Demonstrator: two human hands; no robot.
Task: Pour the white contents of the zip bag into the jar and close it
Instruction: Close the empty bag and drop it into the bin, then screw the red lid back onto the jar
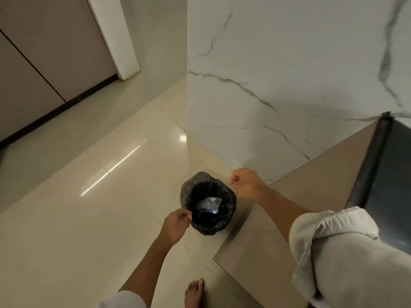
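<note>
The person stands over a small bin (208, 203) on the floor (89, 218). A clear bag (209, 204) lies inside it, likely the empty zip bag. Both hands hang above the bin's rim. The left hand (175, 225) and right hand (245, 183) have loosely curled fingers and hold nothing. No jar shows here. I think the pouring is done. Next, go back and check the jar's lid.

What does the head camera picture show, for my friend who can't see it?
A person stands over a small bin lined with a black bag, with a clear plastic bag lying inside. The left hand and right hand hover on either side of it, holding nothing, above a shiny cream tile floor.
</note>
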